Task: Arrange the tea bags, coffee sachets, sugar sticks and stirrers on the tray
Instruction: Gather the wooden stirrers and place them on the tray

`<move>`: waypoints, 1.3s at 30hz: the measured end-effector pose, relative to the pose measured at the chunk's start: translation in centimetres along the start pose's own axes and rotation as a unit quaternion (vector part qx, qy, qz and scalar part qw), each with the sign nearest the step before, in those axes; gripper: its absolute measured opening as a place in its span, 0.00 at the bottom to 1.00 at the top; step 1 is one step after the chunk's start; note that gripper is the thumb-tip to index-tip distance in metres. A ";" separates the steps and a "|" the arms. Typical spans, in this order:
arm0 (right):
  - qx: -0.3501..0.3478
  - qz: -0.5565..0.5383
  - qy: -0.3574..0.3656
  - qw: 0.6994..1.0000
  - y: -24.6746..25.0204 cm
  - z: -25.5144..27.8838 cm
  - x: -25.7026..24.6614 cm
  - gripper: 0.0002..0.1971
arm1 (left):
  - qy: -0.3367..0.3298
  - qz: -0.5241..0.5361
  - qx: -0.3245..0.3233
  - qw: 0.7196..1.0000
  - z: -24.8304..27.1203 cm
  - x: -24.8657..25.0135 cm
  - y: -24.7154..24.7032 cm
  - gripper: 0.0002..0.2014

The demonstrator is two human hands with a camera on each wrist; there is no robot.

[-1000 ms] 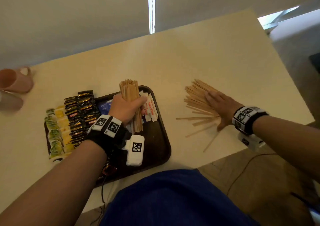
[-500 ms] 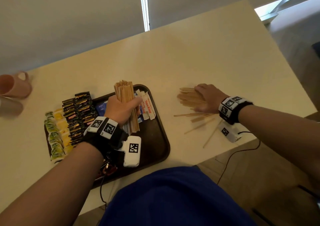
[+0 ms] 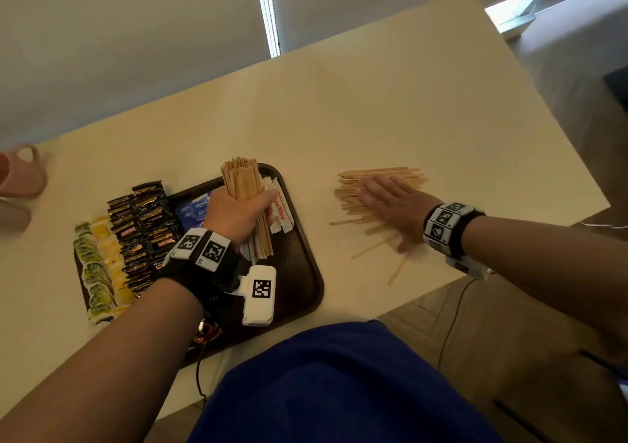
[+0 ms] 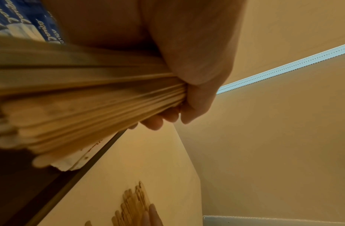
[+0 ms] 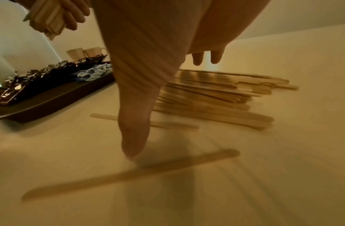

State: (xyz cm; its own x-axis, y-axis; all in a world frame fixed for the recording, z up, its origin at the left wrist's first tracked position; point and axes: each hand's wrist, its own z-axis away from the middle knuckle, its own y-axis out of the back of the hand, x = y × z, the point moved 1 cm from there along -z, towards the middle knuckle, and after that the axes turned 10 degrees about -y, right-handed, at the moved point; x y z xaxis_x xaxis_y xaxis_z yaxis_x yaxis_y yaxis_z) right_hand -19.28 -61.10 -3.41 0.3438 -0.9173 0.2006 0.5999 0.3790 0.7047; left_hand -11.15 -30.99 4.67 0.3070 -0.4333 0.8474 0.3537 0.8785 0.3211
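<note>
Left hand point(image 3: 238, 215): closed round a thick bundle of stirrers point(image 3: 246, 201), stood on end over the far right part of the tray point(image 3: 306, 272), likely to square the ends before laying down.
Right hand point(image 3: 394, 204): flat, fingers straight, pressing loose stirrers point(image 3: 380, 177) near the right edge of the worktop point(image 3: 373, 103), probably to rake them together; nothing grasped.
Strays: a few single sticks point(image 5: 129, 175) fanned toward the near edge, apart from the pile.
Tray contents: tea bags point(image 3: 91, 272) along the left edge, dark coffee sachets point(image 3: 142, 225) beside them, blue sachets point(image 3: 195, 210), white sugar sticks point(image 3: 283, 211) at the far right.
Surface: pale, smooth, matte.
Room: mugs point(image 3: 20, 177) at the far left corner, grey wall behind, wood floor below.
</note>
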 end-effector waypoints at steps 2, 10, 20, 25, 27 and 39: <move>0.006 -0.016 -0.001 1.000 0.4 -0.5 -0.2 0.75 | 0.005 0.008 -0.002 1.000 0.1 0.0 0.0 0.07; -0.016 0.021 0.048 0.999 -1.4 1.1 0.9 0.80 | 0.010 -0.007 0.011 1.000 -0.2 -0.2 0.1 0.08; 0.034 -0.074 -0.051 0.995 0.5 -1.9 1.0 0.76 | -0.001 -0.023 0.003 1.000 0.0 0.3 -0.6 0.08; 0.022 -0.136 -0.095 0.986 0.9 -2.8 1.2 0.75 | 0.005 -0.016 0.001 1.000 -0.1 0.3 -0.4 0.08; 0.043 -0.133 -0.091 0.986 1.1 -2.8 1.2 0.71 | 0.002 -0.017 0.002 1.000 -0.1 0.3 -0.3 0.08; 0.051 -0.199 -0.094 0.974 0.8 -3.1 0.1 0.20 | -0.005 -0.016 0.009 1.000 -0.1 -0.3 0.2 0.10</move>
State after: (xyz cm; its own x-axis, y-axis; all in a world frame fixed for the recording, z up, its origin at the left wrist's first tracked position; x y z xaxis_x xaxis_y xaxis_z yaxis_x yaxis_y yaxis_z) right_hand -16.53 -60.56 -4.97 -0.0450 -0.9989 0.0114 0.5800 -0.0169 0.8144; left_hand -11.09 -30.66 4.47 0.2877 -0.4589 0.8406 0.3465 0.8681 0.3553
